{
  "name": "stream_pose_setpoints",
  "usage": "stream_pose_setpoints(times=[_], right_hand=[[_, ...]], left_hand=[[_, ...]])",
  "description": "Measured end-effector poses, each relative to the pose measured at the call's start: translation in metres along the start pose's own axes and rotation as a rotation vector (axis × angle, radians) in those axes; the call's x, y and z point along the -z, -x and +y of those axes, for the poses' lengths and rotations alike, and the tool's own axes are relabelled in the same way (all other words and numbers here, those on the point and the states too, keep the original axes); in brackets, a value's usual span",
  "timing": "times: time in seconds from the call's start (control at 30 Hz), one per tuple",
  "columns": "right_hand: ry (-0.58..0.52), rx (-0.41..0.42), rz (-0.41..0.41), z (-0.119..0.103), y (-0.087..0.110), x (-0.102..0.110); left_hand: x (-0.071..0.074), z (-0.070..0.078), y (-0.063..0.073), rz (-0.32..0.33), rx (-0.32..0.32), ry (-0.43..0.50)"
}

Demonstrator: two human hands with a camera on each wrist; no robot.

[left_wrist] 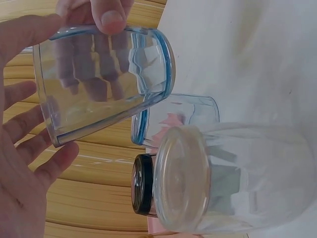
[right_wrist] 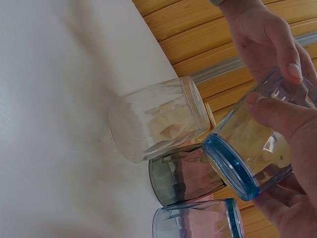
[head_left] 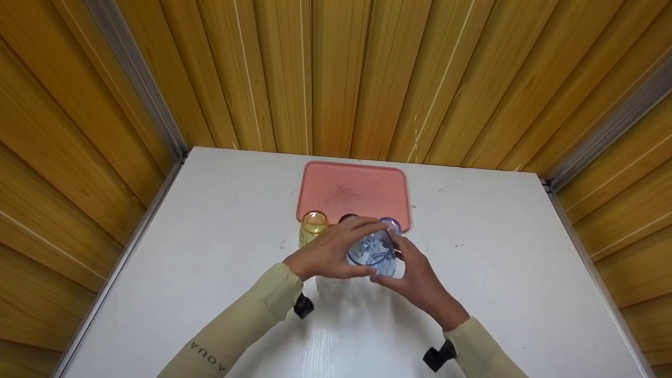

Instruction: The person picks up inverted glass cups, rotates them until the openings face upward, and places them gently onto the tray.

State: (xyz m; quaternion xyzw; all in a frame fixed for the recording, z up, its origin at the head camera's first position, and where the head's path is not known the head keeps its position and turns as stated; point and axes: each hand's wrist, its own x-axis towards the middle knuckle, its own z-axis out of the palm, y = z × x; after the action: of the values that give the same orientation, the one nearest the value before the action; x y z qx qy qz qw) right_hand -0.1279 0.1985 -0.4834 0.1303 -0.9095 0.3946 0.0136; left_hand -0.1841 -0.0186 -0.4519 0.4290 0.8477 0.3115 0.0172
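Observation:
Both hands hold one transparent blue drinking glass (head_left: pixel 374 247) above the table, its thick blue base tilted down in the right wrist view. My left hand (head_left: pixel 336 249) curves round its mouth end, thumb on the near side and fingers over the far side. From the other side my right hand (head_left: pixel 415 270) grips the wall, its thumb (right_wrist: pixel 277 116) laid along the glass. Just below stands a clear glass (left_wrist: pixel 257 178). Close by are a smoky dark glass (right_wrist: pixel 183 176), a pale blue glass (right_wrist: pixel 195 223) and a yellow glass (head_left: pixel 314 223).
Behind the glasses a pink tray (head_left: pixel 354 189) lies on the white table (head_left: pixel 231 226), near its back edge. Yellow wood-grained panels (head_left: pixel 336 79) enclose the back and both sides.

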Motion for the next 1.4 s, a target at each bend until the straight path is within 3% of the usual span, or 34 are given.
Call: stream_pose_setpoints(times=[0.23, 0.53, 1.07, 1.4], right_hand=[[-0.031, -0.003, 0.038, 0.0005, 0.0025, -0.0015], [-0.075, 0.007, 0.08, 0.0002, 0.0042, -0.0007], [-0.097, -0.008, 0.105, -0.0001, 0.006, -0.0033], [-0.119, 0.021, 0.104, 0.0009, 0.0047, -0.0046]], left_hand=[[-0.0002, 0.001, -0.0001, 0.013, 0.005, 0.064], [-0.0003, 0.0027, 0.0032, 0.012, 0.101, 0.137], [-0.0027, 0.0032, 0.0026, 0.02, 0.142, 0.16], [-0.0043, 0.002, 0.0023, 0.032, 0.098, 0.196]])
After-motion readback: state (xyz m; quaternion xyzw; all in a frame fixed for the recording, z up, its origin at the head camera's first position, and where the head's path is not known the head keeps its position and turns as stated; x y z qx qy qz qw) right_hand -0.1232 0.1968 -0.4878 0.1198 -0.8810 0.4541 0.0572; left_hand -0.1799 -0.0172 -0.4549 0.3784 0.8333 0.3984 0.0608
